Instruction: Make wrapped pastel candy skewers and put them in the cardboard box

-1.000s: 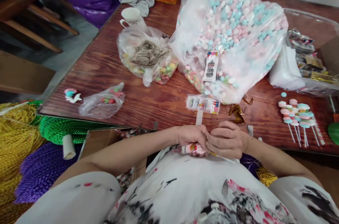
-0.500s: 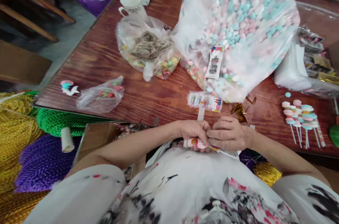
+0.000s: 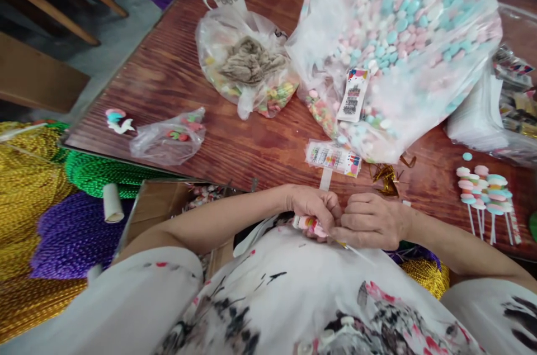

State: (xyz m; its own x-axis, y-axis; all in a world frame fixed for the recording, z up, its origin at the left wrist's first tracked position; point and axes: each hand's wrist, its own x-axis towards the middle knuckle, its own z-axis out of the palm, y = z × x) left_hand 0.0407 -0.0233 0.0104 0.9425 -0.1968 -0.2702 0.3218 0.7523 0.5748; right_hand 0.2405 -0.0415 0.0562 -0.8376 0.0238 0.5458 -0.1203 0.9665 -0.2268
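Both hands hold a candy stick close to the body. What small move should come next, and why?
Probably lay the candy stick beside the finished sticks on the table. The left hand and the right hand pinch it together at the table edge, and candies already sit on it. Whether it is complete is hard to tell, since the fingers hide part of it.

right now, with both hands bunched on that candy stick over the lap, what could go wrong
The candy stick is pinched between the left hand and right hand off the table edge, so a slip may drop it onto the lap or floor. The finished candy sticks lie close to the right forearm and could get swept. The gold twist ties sit loose nearby and may scatter.
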